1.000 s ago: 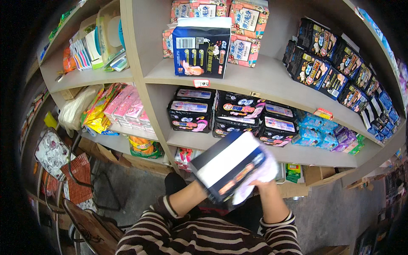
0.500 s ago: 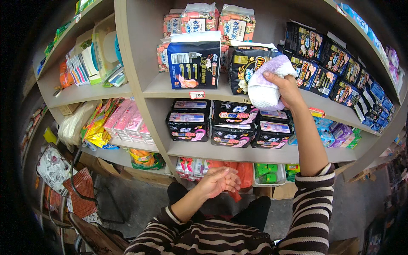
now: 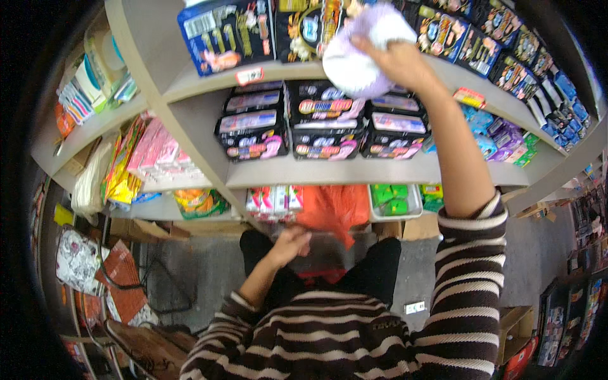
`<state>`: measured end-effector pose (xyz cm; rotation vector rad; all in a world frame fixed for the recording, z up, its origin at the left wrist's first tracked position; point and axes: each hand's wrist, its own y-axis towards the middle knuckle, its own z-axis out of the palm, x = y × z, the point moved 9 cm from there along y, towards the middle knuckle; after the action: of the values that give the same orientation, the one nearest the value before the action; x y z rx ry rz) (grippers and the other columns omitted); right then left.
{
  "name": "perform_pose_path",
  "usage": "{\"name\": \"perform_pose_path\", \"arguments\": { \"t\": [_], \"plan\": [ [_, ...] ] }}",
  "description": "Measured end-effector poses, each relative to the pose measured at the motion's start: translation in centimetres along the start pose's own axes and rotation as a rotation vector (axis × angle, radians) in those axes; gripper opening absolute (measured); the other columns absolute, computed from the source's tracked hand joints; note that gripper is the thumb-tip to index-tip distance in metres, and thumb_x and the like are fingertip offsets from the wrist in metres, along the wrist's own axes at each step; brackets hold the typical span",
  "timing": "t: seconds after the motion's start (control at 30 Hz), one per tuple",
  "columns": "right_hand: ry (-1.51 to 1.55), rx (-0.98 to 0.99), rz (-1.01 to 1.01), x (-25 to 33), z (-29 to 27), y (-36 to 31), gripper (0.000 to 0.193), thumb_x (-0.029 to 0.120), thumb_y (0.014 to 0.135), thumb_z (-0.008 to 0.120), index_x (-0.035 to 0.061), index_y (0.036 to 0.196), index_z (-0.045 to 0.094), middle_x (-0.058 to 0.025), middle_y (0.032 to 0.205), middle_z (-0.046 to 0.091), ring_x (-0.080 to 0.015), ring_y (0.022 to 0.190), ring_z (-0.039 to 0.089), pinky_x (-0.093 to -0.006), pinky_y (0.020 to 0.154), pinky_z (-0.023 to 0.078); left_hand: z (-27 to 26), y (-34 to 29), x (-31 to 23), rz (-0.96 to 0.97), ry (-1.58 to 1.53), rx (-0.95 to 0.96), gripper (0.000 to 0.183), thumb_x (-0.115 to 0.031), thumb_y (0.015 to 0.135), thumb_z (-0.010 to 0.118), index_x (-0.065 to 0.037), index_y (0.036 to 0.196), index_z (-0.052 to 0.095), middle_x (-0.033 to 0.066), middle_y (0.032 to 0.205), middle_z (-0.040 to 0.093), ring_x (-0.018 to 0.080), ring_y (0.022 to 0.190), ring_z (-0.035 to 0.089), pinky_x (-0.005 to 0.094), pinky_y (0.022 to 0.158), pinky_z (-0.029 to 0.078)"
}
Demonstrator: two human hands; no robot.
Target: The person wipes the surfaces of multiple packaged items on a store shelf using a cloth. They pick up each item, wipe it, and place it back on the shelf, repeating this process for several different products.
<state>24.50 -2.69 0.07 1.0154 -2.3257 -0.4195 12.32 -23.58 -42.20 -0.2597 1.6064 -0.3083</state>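
My right hand (image 3: 405, 63) grips a bunched, fluffy white and purple cloth (image 3: 354, 68) at the front of the upper shelf (image 3: 278, 71). Behind and beside the cloth stand a dark blue package (image 3: 228, 35) and a black package with gold print (image 3: 307, 31). Below it, stacked black sanitary pad packs (image 3: 326, 123) fill part of the middle shelf. My left hand (image 3: 291, 246) hangs low over my lap, its fingers curled in and nothing visible in them. It is nearest to a red plastic bag (image 3: 332, 212) on the bottom level.
A white tray (image 3: 415, 206) of green packs sits right of the red bag. Pink tissue packs (image 3: 158, 152) lie on the left shelves, past an upright divider (image 3: 140, 60). A chair frame with a rust-coloured mat (image 3: 123, 272) stands at the left. A cardboard box (image 3: 516, 329) is at the lower right.
My view has tipped downward, so the shelves sit higher in it. The cloth has shifted a little left along the shelf front in my right hand. My left hand's fingers have curled in.
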Motion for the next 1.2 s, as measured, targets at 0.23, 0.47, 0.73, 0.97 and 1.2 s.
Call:
{"name": "perform_pose_path", "arguments": {
  "t": [0.23, 0.47, 0.73, 0.97, 1.2],
  "plan": [
    [-0.093, -0.379, -0.289, -0.8, -5.6, -3.6, 0.032, 0.029, 0.084, 0.062, 0.0022, 0.101, 0.062, -0.0138, 0.097, 0.065, -0.0244, 0.088, 0.061, -0.0344, 0.079, 0.046, -1.0, 1.4, 9.5, -0.233, 0.398, -0.022, 0.045, -0.033, 0.079, 0.069, 0.007, 0.096, 0.059, 0.0140, 0.076, 0.061, 0.0196, 0.064, 0.060, 0.0328, 0.056, 0.049],
    [-0.094, -0.209, 0.023, -10.6, -9.8, -3.2, 0.044, 0.033, 0.078, 0.066, -0.0014, 0.105, 0.061, -0.0135, 0.094, 0.065, -0.0255, 0.083, 0.062, -0.0337, 0.076, 0.047, 7.5, 3.3, 21.3, -0.440, 1.132, 0.664, 0.049, -0.045, 0.079, 0.064, 0.004, 0.084, 0.060, 0.0167, 0.076, 0.061, 0.0278, 0.069, 0.060, 0.0351, 0.070, 0.049],
    [-0.190, 0.003, -0.004, -12.7, -8.8, -1.9, 0.033, 0.028, 0.084, 0.060, 0.0015, 0.105, 0.060, -0.0162, 0.101, 0.063, -0.0287, 0.091, 0.059, -0.0364, 0.081, 0.044, 10.9, 2.4, 24.0, -0.451, 1.031, 0.828, 0.044, -0.040, 0.081, 0.062, 0.003, 0.088, 0.061, 0.0150, 0.079, 0.062, 0.0261, 0.071, 0.060, 0.0340, 0.071, 0.049],
    [-0.209, 0.118, -0.135, -11.5, -7.8, -1.9, 0.039, 0.014, 0.073, 0.071, 0.0094, 0.110, 0.060, -0.0119, 0.116, 0.056, -0.0294, 0.112, 0.051, -0.0396, 0.101, 0.034, 13.7, 4.8, 21.8, -0.400, 0.975, 0.879, 0.039, -0.036, 0.083, 0.061, 0.002, 0.091, 0.061, 0.0135, 0.081, 0.063, 0.0245, 0.073, 0.061, 0.0330, 0.071, 0.050],
    [-0.172, 0.288, -0.273, -11.2, -6.8, -2.2, 0.050, 0.019, 0.069, 0.066, 0.0083, 0.117, 0.056, -0.0166, 0.122, 0.052, -0.0362, 0.117, 0.045, -0.0452, 0.103, 0.030, 19.2, 12.0, 18.9, -0.326, 0.963, 0.864, 0.035, -0.032, 0.085, 0.060, 0.002, 0.094, 0.062, 0.0120, 0.084, 0.063, 0.0230, 0.074, 0.061, 0.0320, 0.071, 0.050]
  ]
}}
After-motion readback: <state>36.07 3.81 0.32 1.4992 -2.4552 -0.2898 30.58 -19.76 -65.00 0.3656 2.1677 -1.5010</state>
